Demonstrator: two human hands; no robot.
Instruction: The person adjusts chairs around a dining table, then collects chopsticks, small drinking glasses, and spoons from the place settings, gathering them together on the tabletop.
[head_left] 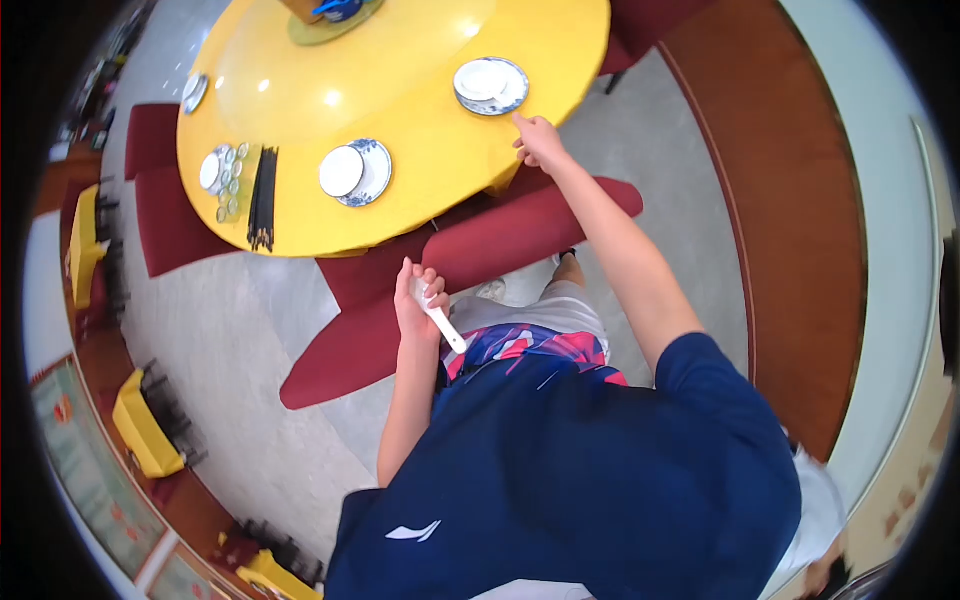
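Note:
Down in front of my body, my left hand (420, 294) is closed around a white soup spoon (443, 325), its handle pointing down toward my shirt; whether more than one is stacked there I cannot tell. My right hand (541, 142) reaches over the edge of the round table, index finger stretched out and other fingers partly curled, with nothing visible in it. Just beyond its fingertip lies a blue-patterned plate (517, 98) carrying smaller white dishware (480, 77). Farther left, a white bowl (342, 172) sits on another blue-patterned plate (378, 178).
The yellow tablecloth (430, 185) also holds a bundle of dark chopsticks (263, 200), several glasses (232, 185) and a far-left plate setting (195, 92). Red chairs (520, 232) stand against the near side. A brown wooden panel (770, 200) runs along the right.

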